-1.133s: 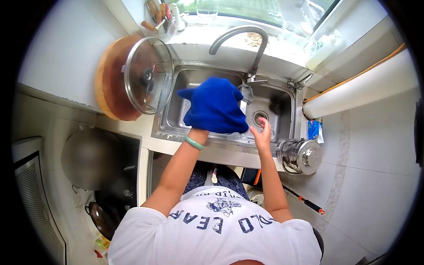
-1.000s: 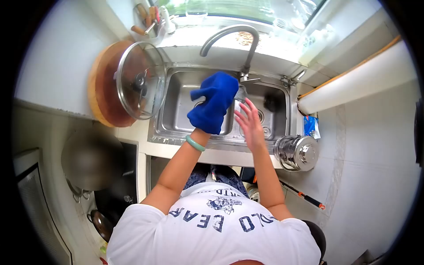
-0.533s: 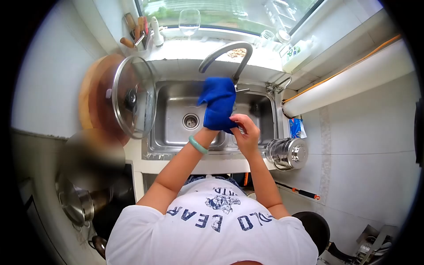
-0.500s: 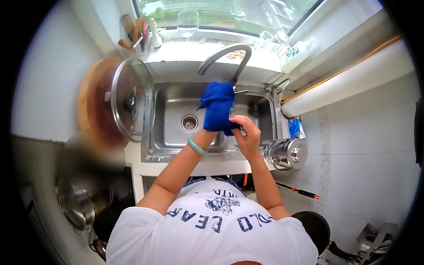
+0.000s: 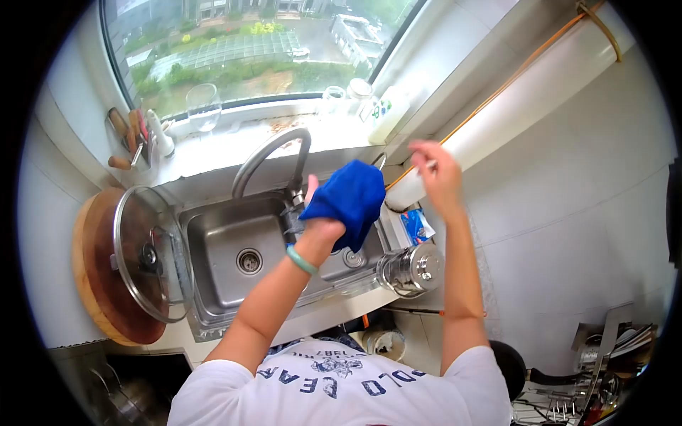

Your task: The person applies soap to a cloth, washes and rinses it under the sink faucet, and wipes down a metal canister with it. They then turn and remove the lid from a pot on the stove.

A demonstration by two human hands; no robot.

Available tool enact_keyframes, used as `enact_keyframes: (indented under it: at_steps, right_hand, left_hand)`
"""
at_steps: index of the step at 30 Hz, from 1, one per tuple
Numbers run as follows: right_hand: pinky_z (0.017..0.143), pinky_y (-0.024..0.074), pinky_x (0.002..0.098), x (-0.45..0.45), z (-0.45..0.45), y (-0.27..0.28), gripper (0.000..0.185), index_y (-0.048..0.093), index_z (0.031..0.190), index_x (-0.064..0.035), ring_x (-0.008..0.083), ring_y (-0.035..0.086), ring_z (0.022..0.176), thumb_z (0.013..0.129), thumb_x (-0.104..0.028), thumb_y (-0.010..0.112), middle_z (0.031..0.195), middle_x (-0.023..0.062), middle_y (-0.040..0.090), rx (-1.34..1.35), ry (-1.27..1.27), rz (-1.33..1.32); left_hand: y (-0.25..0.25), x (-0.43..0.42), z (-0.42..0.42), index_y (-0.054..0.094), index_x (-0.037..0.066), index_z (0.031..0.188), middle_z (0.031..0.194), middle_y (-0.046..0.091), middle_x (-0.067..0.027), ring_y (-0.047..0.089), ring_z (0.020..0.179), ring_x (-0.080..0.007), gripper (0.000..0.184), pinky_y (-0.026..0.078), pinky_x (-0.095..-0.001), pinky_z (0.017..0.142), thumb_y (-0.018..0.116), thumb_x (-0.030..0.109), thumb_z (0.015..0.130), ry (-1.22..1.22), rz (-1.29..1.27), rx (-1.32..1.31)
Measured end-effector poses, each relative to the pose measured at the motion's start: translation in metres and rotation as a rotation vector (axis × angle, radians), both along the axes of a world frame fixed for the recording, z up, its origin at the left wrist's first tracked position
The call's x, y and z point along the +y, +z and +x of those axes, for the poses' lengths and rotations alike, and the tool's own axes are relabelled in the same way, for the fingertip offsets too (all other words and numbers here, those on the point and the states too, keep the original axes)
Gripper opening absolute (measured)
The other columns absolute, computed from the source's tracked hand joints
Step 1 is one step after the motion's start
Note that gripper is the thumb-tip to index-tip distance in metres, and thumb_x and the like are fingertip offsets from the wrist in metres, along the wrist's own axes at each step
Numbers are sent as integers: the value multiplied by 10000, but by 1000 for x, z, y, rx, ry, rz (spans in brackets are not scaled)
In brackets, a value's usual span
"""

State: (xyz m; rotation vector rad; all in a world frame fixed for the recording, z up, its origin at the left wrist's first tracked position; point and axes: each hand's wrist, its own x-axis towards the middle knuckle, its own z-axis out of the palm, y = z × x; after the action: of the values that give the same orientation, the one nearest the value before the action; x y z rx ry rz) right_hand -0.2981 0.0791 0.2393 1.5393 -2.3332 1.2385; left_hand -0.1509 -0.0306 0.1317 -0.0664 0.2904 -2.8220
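A blue cloth (image 5: 352, 199) hangs over the fingers of my left hand (image 5: 323, 228), above the right part of the steel sink (image 5: 231, 234). The thumb sticks up beside the cloth, while the other fingers are hidden by it; the hand holds the cloth. On that wrist sits a pale green bangle (image 5: 302, 260). Raised to the right, away from the cloth, my right hand (image 5: 439, 177) is blurred, its fingers bent together. A small pale spot shows at those fingers, too indistinct to name. The curved faucet (image 5: 266, 153) stands behind the left hand.
A glass lid (image 5: 131, 248) leans by a round wooden board (image 5: 92, 284) at left. Right of the sink stand a steel canister (image 5: 412, 268) and a blue packet (image 5: 415, 226). The windowsill holds a wine glass (image 5: 204, 110), a white bottle (image 5: 387, 113) and wooden-handled tools (image 5: 124, 135).
My right hand has let go of the cloth and moved up and right. The left hand has turned with the cloth, its thumb now showing. The view has swung right.
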Motion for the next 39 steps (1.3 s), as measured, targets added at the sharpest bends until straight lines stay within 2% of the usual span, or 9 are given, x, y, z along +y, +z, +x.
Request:
enact_keyframes:
  at_steps: [6, 9, 12, 15, 17, 23, 29, 31, 39]
  right_hand:
    - [680, 469, 403, -105, -173, 29, 229, 585, 1040, -37, 351, 581, 747, 831, -98, 514, 882, 175, 588, 658, -198, 128]
    - [698, 470, 400, -149, -222, 22, 202, 620, 1001, -67, 338, 591, 806, 837, -138, 523, 846, 179, 614, 577, -179, 361]
    - [659, 483, 377, -170, -237, 13, 172, 657, 930, -100, 293, 613, 747, 845, -191, 539, 770, 173, 629, 269, -144, 603]
    - [453, 431, 304, -172, -238, 17, 240, 651, 1002, -98, 153, 534, 476, 866, -257, 533, 592, 78, 583, 91, -177, 638]
    - [435, 421, 283, -172, -233, 19, 223, 669, 968, -111, 142, 522, 440, 853, -259, 550, 562, 66, 579, -15, -231, 616]
    - [433, 433, 275, -176, -245, -2, 194, 689, 903, -114, 137, 522, 408, 812, -256, 594, 518, 58, 571, -77, -301, 463]
    - [486, 469, 291, -178, -250, -23, 194, 691, 887, -96, 156, 566, 448, 796, -246, 609, 559, 89, 604, 20, -350, 330]
    - [751, 489, 384, -173, -241, -24, 192, 699, 856, -119, 335, 613, 839, 771, -281, 640, 876, 191, 636, -64, -355, 266]
    - [741, 487, 398, -175, -244, -12, 187, 697, 845, -98, 352, 613, 821, 759, -258, 649, 866, 204, 633, 50, -361, 355]
  left_hand:
    - [23, -29, -122, 500, 19, 1115, 1137, 539, -150, 498, 1083, -300, 503, 357, -442, 973, 226, 387, 911, 102, -55, -62]
    - [23, -52, -179, 550, 45, 1010, 1009, 598, -114, 560, 969, -264, 401, 429, -414, 899, 275, 312, 891, 117, -110, 25]
    - [2, -82, -236, 521, 51, 1098, 1104, 567, -138, 523, 1042, -291, 385, 366, -439, 962, 284, 275, 894, 96, -11, 111]
    - [-5, -96, -276, 539, 62, 1057, 1052, 589, -115, 548, 991, -282, 341, 412, -421, 918, 306, 244, 887, 88, 31, 282]
    - [12, -87, -285, 538, 128, 811, 815, 583, -34, 572, 787, -203, 268, 491, -340, 714, 310, 247, 887, 270, 14, -38]
    - [-8, -85, -308, 546, 99, 877, 895, 592, -54, 571, 840, -221, 294, 475, -342, 765, 288, 240, 883, 358, 97, 230]
    - [10, -81, -296, 545, 77, 973, 983, 594, -82, 567, 918, -252, 357, 455, -371, 835, 259, 266, 873, 327, 75, 20]
    - [-5, -86, -303, 555, 64, 983, 1003, 594, -102, 566, 939, -259, 363, 451, -380, 859, 268, 260, 881, 342, 55, 63]
    - [13, -90, -283, 593, 77, 810, 833, 623, -74, 601, 777, -223, 262, 514, -335, 744, 368, 199, 869, 314, 36, -7]
